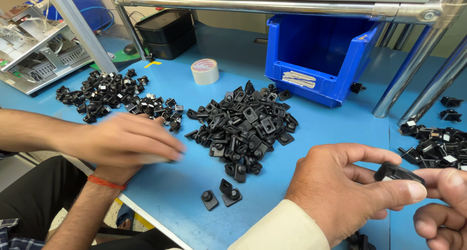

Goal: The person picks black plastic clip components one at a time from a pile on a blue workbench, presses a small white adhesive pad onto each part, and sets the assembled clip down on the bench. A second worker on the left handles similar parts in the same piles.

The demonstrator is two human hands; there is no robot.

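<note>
Low on the right, above the blue table [340, 128], we pinch a black plastic clip [399, 172] between both hands. Our left hand [350, 191] grips its near end with thumb and forefinger, and our right hand [445, 201] curls onto the far end. A firm hold on the edges should steady it, we judge. Beyond, the blue bin [316, 50] bears a pale torn label [299, 80] on its front lip; a cream tape roll [205, 71] stands to its left.

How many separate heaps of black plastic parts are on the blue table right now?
3: the left heap beyond the co-worker's hands, the centre heap before the blue bin, and the right heap, cut by the frame edge.
</note>
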